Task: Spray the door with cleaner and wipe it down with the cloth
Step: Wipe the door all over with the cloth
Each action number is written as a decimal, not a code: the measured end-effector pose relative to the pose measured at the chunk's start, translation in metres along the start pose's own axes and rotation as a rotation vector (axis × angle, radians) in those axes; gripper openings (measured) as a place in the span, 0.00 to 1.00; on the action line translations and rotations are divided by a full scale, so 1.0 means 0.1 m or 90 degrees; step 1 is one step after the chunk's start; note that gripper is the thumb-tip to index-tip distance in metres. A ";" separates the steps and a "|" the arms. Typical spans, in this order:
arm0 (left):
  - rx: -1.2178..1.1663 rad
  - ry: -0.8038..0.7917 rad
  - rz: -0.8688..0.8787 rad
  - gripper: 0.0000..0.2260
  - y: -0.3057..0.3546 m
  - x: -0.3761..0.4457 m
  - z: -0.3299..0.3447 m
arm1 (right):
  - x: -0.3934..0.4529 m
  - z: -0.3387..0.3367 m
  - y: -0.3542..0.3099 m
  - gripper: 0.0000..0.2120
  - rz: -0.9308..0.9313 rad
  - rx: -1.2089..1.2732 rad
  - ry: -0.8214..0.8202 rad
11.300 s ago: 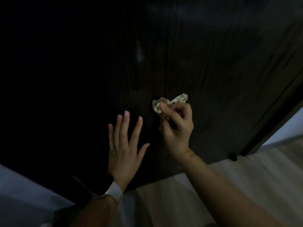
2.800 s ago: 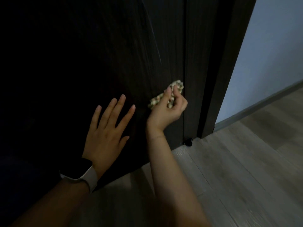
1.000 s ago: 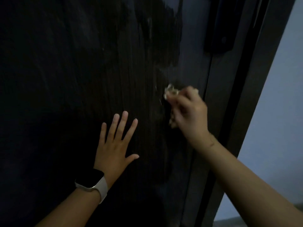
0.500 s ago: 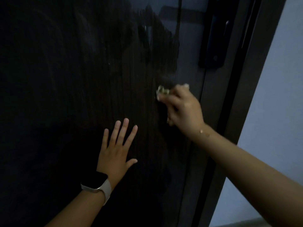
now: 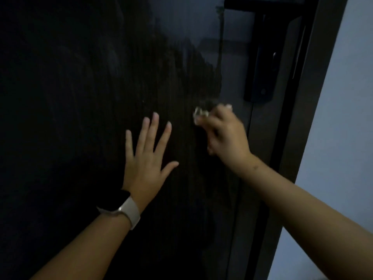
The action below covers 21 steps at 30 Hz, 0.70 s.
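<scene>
Right grip (image 5: 226, 134) is curled around the crumpled cloth (image 5: 199, 114), pressing it on the dark door (image 5: 80, 98) at frame centre, just below the black handle plate (image 5: 260, 63). Left grip (image 5: 145, 158) lies flat on the door, fingers spread wide, a watch (image 5: 123, 207) on its wrist.

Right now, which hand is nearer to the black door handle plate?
Right. The right hand, gripping the cloth against the door, is just below-left of the handle plate. The left hand lies flat on the door, farther left and lower.
</scene>
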<state>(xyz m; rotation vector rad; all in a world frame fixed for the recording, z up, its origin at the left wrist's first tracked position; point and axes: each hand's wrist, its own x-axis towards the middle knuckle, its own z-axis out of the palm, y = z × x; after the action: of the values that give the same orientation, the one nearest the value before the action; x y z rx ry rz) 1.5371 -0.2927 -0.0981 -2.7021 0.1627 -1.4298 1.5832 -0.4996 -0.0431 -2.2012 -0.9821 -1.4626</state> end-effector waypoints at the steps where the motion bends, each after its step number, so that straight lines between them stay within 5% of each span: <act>1: -0.010 -0.012 -0.026 0.48 -0.03 0.16 -0.06 | 0.18 -0.04 -0.02 0.08 0.043 0.013 0.050; 4: -0.061 -0.061 -0.055 0.53 -0.17 0.40 -0.10 | 0.13 0.07 -0.07 0.10 0.022 0.024 0.062; 10: -0.063 -0.077 -0.036 0.50 -0.23 0.38 -0.05 | -0.91 0.37 -0.07 0.20 -0.188 -0.023 -0.230; 17: -0.086 -0.094 -0.027 0.50 -0.24 0.38 -0.07 | 0.14 0.06 -0.02 0.12 0.006 0.010 0.048; 21: -0.089 -0.087 -0.018 0.49 -0.25 0.38 -0.07 | -0.58 0.43 -0.11 0.18 -0.066 0.028 -0.029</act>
<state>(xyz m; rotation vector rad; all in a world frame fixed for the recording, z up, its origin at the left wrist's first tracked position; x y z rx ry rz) 1.5535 -0.2726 -0.0598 -2.9141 0.2244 -1.2806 1.5909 -0.4874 -0.1150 -2.1913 -1.1477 -1.4264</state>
